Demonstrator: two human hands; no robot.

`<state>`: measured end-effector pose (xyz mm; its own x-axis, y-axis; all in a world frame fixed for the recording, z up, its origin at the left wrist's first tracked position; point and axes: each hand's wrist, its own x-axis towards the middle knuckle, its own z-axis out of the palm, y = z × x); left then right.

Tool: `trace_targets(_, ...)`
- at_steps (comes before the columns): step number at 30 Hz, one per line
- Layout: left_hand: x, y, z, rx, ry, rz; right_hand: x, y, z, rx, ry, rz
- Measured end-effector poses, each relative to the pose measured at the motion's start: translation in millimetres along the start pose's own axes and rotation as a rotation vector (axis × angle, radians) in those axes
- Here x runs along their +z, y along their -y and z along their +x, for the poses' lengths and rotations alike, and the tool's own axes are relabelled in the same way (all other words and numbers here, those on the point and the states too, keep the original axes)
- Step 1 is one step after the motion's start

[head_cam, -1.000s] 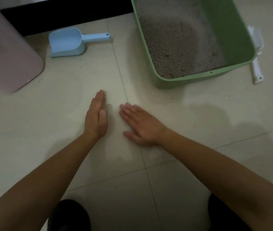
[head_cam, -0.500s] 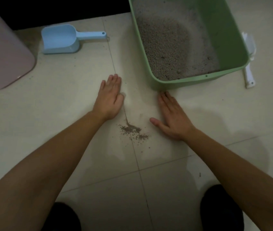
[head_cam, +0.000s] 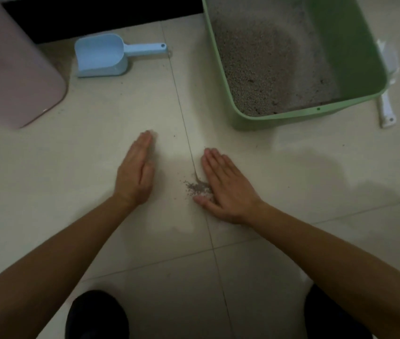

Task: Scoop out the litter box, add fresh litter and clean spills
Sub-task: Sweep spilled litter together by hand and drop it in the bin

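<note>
Both hands down on the tile floor (head_cam: 71, 167), nothing held
left hand (head_cam: 134, 172): fingers straight and together, looks tipped onto its little-finger edge, palm facing the spill
right hand (head_cam: 225, 184): flat, palm down, fingers straight, thumb touching the near side of the spilled litter (head_cam: 196, 187)
spill = small grey pile on the grout line (head_cam: 181, 111), between the two hands, right against the right one, a few stray grains around it
green litter box (head_cam: 304, 114) sits beyond the right fingertips, not touching them; grey litter (head_cam: 255, 69) inside, banked toward its left wall
blue scoop (head_cam: 101, 56) lies on the floor far left, beside a pink bin (head_cam: 10, 69)
white plastic tool (head_cam: 385, 111) on the floor against the box's right side, partly hidden
</note>
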<state>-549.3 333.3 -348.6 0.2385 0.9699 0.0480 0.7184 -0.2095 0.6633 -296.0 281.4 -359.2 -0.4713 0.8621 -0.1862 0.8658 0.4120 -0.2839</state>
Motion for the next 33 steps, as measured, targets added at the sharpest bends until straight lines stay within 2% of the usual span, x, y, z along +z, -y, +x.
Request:
trace_targets(3, -4.8, 14.3, -5.9, -0.017, 0.017, 0.083, 10.3, 26.4, 8.1, -0.086, 0.0, 0.057)
trace_targets(6, 9.1, -0.6, -14.5, 0.054, 0.148, 0.104, 5.5, 25.3, 6.5, -0.134, -0.043, 0.157)
trace_targets(9, 35.1, -31.8, -23.7, 0.227, 0.333, 0.136, -5.1, -4.1, -12.2, -0.005, -0.116, 0.2)
trace_targets(13, 66.1, -62.9, -30.6, 0.392, 0.484, 0.142, -9.9, -51.0, -52.9, 0.144, -0.106, 0.064)
trace_targets(17, 62.5, -68.1, -29.0, 0.4, 0.508, 0.058, -7.2, -52.4, -75.8, 0.186, -0.028, -0.057)
trace_targets(19, 53.7, -62.8, -30.8, 0.377, 0.437, 0.064, -0.8, -30.2, -76.5, 0.219, 0.016, -0.063)
trace_targets(22, 37.5, -41.8, -36.9, 0.299, 0.331, 0.191, 6.6, -2.3, -70.1, 0.32, 0.039, -0.044)
trace_targets(24, 25.5, -24.2, -42.4, 0.283, 0.348, 0.319, 7.4, 2.7, -67.9, 0.346, 0.03, -0.035)
trace_targets(29, 11.8, -7.8, -56.6, 0.284, 0.397, 0.529, 7.7, 0.8, -66.6, 0.339, 0.048, -0.051)
trace_targets(33, 19.1, -17.7, -64.4, 0.283, 0.418, 0.572, 20.4, 20.0, -63.1, 0.222, 0.0, -0.034)
